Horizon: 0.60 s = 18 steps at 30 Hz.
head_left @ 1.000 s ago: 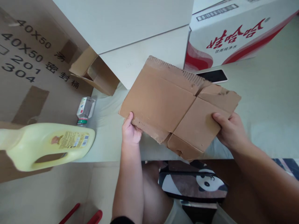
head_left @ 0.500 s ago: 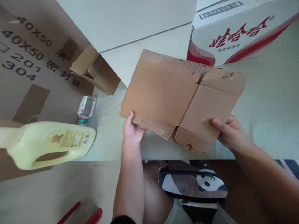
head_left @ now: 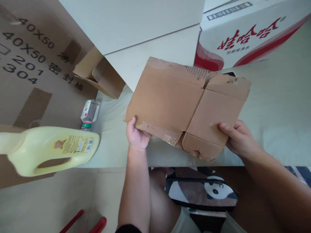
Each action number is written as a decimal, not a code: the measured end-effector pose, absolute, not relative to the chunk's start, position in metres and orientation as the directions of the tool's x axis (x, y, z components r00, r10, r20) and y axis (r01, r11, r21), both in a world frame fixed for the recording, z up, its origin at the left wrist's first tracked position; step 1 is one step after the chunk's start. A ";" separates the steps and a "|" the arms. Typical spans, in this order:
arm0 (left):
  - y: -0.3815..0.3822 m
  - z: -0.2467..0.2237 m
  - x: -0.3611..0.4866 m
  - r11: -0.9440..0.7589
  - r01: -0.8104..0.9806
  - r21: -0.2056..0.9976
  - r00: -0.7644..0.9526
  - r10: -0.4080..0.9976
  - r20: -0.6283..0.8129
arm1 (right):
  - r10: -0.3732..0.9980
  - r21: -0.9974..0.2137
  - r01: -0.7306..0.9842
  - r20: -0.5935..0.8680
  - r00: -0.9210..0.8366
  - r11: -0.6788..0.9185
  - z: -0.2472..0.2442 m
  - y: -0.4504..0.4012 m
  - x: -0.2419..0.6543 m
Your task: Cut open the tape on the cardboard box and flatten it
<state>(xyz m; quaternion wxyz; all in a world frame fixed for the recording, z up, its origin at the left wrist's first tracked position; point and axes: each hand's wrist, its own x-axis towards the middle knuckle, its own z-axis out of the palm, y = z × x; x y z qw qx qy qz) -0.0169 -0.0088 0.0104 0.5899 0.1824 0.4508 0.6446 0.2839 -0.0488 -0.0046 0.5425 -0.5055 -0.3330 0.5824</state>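
Note:
A flattened piece of brown cardboard (head_left: 167, 97) is held up over the pale green cloth surface, creased across its right part and with torn, ragged edges. My left hand (head_left: 138, 134) grips its lower left corner, thumb on the upper face and the other fingers partly hidden underneath. On the right side, my right hand (head_left: 239, 137) pinches the edge between the thumb on top and fingers below. A strip of clear tape shines on the cardboard's lower edge.
White boxes (head_left: 155, 45) and a red-and-white carton (head_left: 243, 42) stand behind. At left are a large printed carton (head_left: 48, 71), a small open box (head_left: 104, 77), a clear bottle (head_left: 89, 113) and a yellow jug (head_left: 53, 145). Red bars (head_left: 97, 225) show at the bottom left.
The cardboard's far edge has tilted down and slightly toward me, uncovering a small dark-and-white item behind its right part. My left hand has shifted slightly left; both hands keep their hold.

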 end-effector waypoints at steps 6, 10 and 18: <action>-0.008 0.012 -0.016 0.133 -0.611 0.780 -0.226 0.915 -0.333 | 0.971 -0.937 -0.295 -0.221 0.089 -0.186 -0.006 -0.050 0.284; -0.008 0.013 -0.015 0.128 -0.647 0.751 -0.238 0.902 -0.359 | 0.970 -0.930 -0.315 -0.226 0.089 -0.188 -0.008 -0.050 0.286; -0.006 0.014 -0.009 0.001 -0.602 0.798 -0.321 0.915 -0.244 | 0.950 -0.866 -0.456 -0.290 0.119 -0.207 0.009 -0.050 0.281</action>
